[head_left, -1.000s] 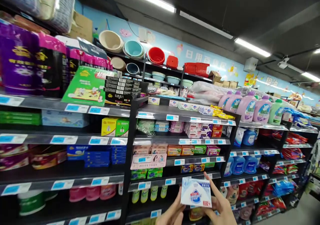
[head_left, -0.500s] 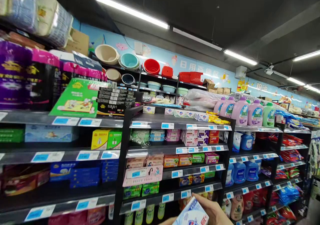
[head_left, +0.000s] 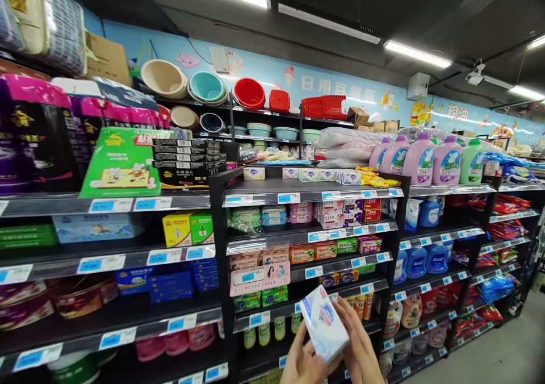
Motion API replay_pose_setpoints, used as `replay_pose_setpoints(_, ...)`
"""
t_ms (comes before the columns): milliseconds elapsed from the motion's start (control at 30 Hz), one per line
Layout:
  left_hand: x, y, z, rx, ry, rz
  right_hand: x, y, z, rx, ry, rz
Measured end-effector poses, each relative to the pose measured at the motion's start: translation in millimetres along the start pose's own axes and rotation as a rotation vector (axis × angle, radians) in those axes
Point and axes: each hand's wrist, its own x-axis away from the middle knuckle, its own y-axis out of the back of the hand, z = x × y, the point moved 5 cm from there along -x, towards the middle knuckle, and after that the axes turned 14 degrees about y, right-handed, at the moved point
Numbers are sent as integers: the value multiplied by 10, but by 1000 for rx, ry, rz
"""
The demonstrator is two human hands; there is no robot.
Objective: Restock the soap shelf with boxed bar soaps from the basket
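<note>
Low in front of me is a white and blue soap box (head_left: 324, 322) with a round shield emblem, tilted so its broad face shows. My left hand (head_left: 303, 357) grips its lower left side, thumb at the near end. Along the box's right edge lie the fingers of my right hand (head_left: 356, 341), closed against it. Similar small white soap boxes (head_left: 309, 174) stand in a row on the top shelf (head_left: 272, 187) beyond, with one more box (head_left: 254, 173) to their left.
Pink and purple soap boxes (head_left: 332, 215) fill part of the second shelf. Lilac detergent bottles (head_left: 422, 159) stand at right. A green flat box (head_left: 121, 165) leans on the left shelf, and basins (head_left: 249, 93) sit high behind. Grey floor (head_left: 489, 350) shows at lower right.
The soap box and both hands have come up into view, the left hand now showing clearly on the box. The shelves have shifted upward in the lower part of the view.
</note>
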Motion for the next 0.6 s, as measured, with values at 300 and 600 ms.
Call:
replay_pose_setpoints(300, 11, -153, -194, -209, -195, -303, 159, -177, 247, 128, -27, -306)
replay_pose_setpoints(600, 181, -44, -409, -327, -253, -403, 120, -125, 429, 268, 80, -391)
